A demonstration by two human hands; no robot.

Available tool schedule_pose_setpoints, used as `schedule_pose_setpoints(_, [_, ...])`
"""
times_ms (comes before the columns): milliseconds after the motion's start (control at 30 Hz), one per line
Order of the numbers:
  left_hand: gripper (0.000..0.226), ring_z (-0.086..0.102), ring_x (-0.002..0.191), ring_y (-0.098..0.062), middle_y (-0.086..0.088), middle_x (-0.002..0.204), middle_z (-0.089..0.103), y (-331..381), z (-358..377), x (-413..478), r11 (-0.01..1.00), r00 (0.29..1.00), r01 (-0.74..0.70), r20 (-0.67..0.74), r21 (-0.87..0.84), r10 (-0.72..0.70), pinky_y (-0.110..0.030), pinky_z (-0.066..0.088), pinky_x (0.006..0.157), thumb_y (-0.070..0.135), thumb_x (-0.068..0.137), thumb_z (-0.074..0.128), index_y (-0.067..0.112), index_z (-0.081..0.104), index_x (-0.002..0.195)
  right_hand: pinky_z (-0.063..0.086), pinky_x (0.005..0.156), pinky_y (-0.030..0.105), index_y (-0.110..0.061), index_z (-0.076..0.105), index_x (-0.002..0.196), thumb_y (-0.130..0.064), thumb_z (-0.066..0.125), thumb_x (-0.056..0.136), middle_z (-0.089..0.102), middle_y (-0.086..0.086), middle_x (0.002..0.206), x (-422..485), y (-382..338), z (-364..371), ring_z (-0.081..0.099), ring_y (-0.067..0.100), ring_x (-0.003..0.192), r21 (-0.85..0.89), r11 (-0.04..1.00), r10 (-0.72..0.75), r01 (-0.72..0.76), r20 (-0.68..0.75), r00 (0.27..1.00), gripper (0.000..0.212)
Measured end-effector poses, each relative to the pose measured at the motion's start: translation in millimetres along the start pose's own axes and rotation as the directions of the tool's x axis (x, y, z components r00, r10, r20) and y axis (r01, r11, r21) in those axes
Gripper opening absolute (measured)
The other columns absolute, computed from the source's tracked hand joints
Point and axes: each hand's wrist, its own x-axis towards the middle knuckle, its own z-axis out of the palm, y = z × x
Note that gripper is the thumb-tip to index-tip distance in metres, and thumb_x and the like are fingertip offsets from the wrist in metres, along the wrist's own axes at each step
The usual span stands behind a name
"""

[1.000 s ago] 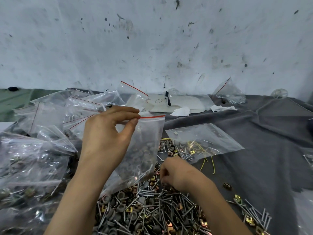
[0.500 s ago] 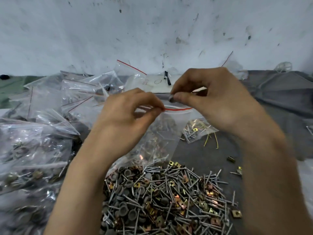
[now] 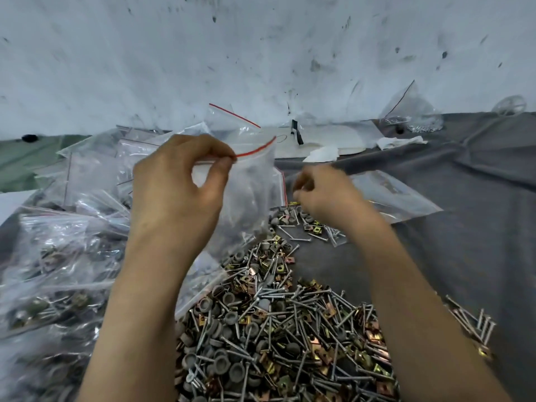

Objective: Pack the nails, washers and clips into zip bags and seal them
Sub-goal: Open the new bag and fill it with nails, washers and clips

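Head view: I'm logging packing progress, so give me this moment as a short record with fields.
left hand: pinches the top edge of the zip bag, held up
right hand: blurred, fingers curled, apart from the bag; unclear whether it holds anything
bag seal: cannot tell
loose pile: nails, washers and clips on the grey cloth
filled bags: heaped at left

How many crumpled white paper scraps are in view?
2. One paper scrap lies against the white pad by the wall; the other is further right. More may be hidden behind the held bag.
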Motion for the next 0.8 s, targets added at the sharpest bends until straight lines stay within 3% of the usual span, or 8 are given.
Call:
schedule_pose_setpoints(133, [0.012, 0.055, 0.090, 0.000, 0.011, 0.093, 0.064, -2.2, -1.9, 1.2, 0.999, 0.997, 0.042, -0.072, 0.019, -0.040, -0.003, 0.034, 0.075, 0.022, 0.084, 0.059, 0.024, 0.070, 0.090, 0.046, 0.092, 0.028, -0.011, 0.071, 0.097, -0.002, 0.060, 0.087, 0.068, 0.009, 0.113, 11.6, 18.3, 46.1, 0.061, 0.022, 0.103, -0.061, 0.998, 0.003, 0.012, 0.241, 0.970, 0.017])
schedule_pose_setpoints(200, [0.010, 0.055, 0.088, 0.002, 0.010, 0.094, 0.065, -2.4, -1.7, 1.4, 0.999, 0.996, 0.051, -0.071, 0.019, -0.050, -0.002, 0.033, 0.074, 0.020, 0.086, 0.061, 0.025, 0.070, 0.089, 0.045, 0.097, 0.029, -0.009, 0.071, 0.100, -0.007, 0.065, 0.086, 0.066, 0.009, 0.117, 12.9, 23.4, 61.7, 0.060, 0.023, 0.109, -0.070, 0.997, -0.022, 0.045, 0.297, 0.954, 0.015])
schedule_pose_setpoints(367, [0.012, 0.045, 0.056, 0.020, 0.014, 0.081, 0.062, -4.3, -1.7, 1.6, 0.998, 0.997, 0.056, -0.049, 0.006, -0.056, 0.000, 0.030, 0.057, 0.015, 0.087, 0.064, 0.026, 0.068, 0.086, 0.049, 0.088, 0.032, -0.010, 0.068, 0.096, -0.017, 0.071, 0.084, 0.068, 0.003, 0.104, 17.4, 28.9, 75.6, 0.060, 0.018, 0.092, -0.028, 0.997, -0.058, 0.067, 0.246, 0.968, 0.015])
schedule_pose_setpoints(533, [0.013, 0.045, 0.054, 0.021, 0.022, 0.070, 0.054, -6.6, -4.0, 2.3, 0.996, 0.996, 0.080, -0.049, -0.027, -0.081, 0.001, 0.030, 0.054, 0.014, 0.086, 0.066, 0.026, 0.068, 0.084, 0.044, 0.075, 0.026, -0.013, 0.068, 0.097, -0.016, 0.072, 0.082, 0.058, -0.007, 0.082, 16.3, 30.6, 84.2, 0.059, 0.017, 0.083, 0.021, 0.993, -0.114, 0.112, 0.204, 0.972, 0.016])
schedule_pose_setpoints(667, [0.016, 0.047, 0.058, 0.019, 0.019, 0.082, 0.062, -8.6, -4.0, 2.9, 0.995, 0.994, 0.098, -0.039, -0.033, -0.099, -0.001, 0.031, 0.058, 0.015, 0.086, 0.066, 0.031, 0.067, 0.083, 0.043, 0.080, 0.025, -0.011, 0.066, 0.093, -0.006, 0.071, 0.081, 0.059, -0.004, 0.088, 18.2, 31.7, 86.7, 0.055, 0.014, 0.085, 0.053, 0.995, -0.095, 0.086, 0.207, 0.974, 0.013])
schedule_pose_setpoints(800, [0.017, 0.047, 0.057, 0.018, 0.019, 0.081, 0.063, -9.0, -4.2, 2.3, 0.992, 0.993, 0.110, -0.033, -0.063, -0.112, 0.000, 0.031, 0.057, 0.015, 0.085, 0.066, 0.031, 0.067, 0.082, 0.041, 0.074, 0.023, -0.016, 0.061, 0.081, -0.004, 0.068, 0.082, 0.060, -0.004, 0.084, 19.2, 31.3, 90.4, 0.053, 0.012, 0.080, 0.059, 0.995, -0.087, 0.079, 0.158, 0.984, 0.014])
